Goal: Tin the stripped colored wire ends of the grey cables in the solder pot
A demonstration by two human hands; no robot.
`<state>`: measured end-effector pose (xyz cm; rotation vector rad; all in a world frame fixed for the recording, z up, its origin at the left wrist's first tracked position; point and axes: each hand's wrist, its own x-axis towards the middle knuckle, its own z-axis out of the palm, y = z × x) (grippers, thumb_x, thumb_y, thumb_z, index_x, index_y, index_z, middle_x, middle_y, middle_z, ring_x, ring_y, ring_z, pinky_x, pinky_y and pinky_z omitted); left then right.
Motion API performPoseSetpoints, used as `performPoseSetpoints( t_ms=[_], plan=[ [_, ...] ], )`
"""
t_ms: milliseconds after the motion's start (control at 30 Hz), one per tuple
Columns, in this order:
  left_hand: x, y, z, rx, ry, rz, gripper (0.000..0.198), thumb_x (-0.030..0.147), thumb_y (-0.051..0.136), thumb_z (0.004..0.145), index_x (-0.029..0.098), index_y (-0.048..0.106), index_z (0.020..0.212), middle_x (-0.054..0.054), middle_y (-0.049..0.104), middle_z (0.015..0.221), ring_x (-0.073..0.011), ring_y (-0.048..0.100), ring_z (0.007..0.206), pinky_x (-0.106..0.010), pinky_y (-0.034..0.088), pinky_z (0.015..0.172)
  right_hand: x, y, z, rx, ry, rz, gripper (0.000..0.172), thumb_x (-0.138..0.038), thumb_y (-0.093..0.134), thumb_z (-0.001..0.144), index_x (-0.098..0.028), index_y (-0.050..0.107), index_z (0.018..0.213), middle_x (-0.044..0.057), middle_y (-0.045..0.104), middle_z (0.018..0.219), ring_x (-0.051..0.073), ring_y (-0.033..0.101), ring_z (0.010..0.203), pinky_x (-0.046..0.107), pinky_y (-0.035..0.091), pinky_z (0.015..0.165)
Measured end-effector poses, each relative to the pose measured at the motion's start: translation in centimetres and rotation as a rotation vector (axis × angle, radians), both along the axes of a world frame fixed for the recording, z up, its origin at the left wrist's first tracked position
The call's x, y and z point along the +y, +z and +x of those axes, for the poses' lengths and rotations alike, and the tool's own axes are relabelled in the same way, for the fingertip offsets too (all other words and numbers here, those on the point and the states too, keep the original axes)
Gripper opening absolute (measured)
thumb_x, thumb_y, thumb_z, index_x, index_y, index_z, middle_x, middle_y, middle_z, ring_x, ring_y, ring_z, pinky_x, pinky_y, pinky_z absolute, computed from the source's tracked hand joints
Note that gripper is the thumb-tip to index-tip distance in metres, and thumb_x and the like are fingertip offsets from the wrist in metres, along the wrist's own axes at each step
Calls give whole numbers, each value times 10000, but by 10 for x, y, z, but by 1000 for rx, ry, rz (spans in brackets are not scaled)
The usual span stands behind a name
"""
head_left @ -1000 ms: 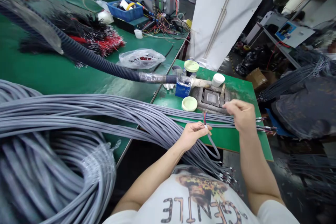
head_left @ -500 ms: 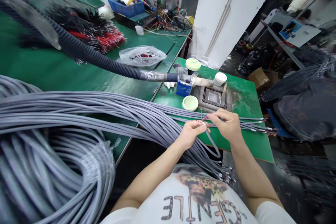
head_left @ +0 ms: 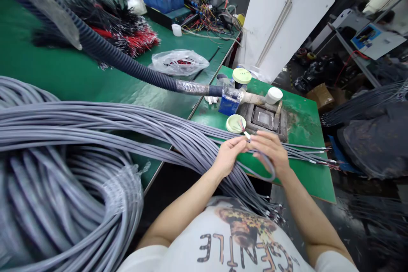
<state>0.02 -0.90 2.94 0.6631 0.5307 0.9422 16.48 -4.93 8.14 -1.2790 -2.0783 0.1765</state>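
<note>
Green matting covers the workbench under a heap of grey multicore cables, with a white pillar behind. The left hand pinches a stripped cable end above the bench; the right hand curls beside it, its fingers hiding whether it grips the cable.

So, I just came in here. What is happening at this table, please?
A person holds one grey cable with both hands. The left hand pinches its end, where thin coloured wires stick out, and the right hand is close beside it. Many more grey cables lie across the green workbench, near a pale green lid.
</note>
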Motion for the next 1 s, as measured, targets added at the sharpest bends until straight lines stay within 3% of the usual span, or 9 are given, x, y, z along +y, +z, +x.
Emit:
performPoseSetpoints(
  t_ms=[167,267,367,533,800,1000],
  plan=[
    [-4,-9,-16,471,453,639,179,290,678,801,204,743,945,-57,728,784,-183,619,777,-340,467,804,42,9,5,189,-245,-5,232,-343,515,916,-251,693,1032,67,710,1018,217,632,999,387,504,897],
    [-3,-24,-19,564,600,859,134,240,651,815,218,733,919,-54,735,798,-186,618,772,-358,466,789,69,8,5,232,-286,-13,242,-375,502,922,-226,688,967,55,724,915,204,640,907,361,499,852],
    [0,-32,-19,614,644,899,147,235,625,829,215,715,944,-61,739,848,-197,631,827,-374,468,813,89,3,3,223,-321,-47,278,-420,499,916,-212,683,923,49,725,863,196,635,827,337,495,787],
    [2,-32,-19,627,657,875,152,231,604,840,210,704,952,-63,736,872,-202,629,862,-382,466,832,109,-7,2,160,-325,-75,330,-457,479,914,-200,684,879,38,721,808,182,630,782,308,480,766],
    [3,-31,-19,580,652,868,155,181,611,832,211,700,956,-53,729,859,-192,618,850,-374,458,836,124,-24,7,137,-332,-143,350,-471,476,907,-190,684,892,49,708,818,173,623,766,285,468,740],
    [3,-31,-19,595,632,852,150,214,605,841,212,703,954,-57,732,858,-197,622,844,-379,461,828,130,-27,7,94,-332,-152,329,-457,487,906,-199,690,877,38,700,796,173,619,769,286,463,746]
  ],
)
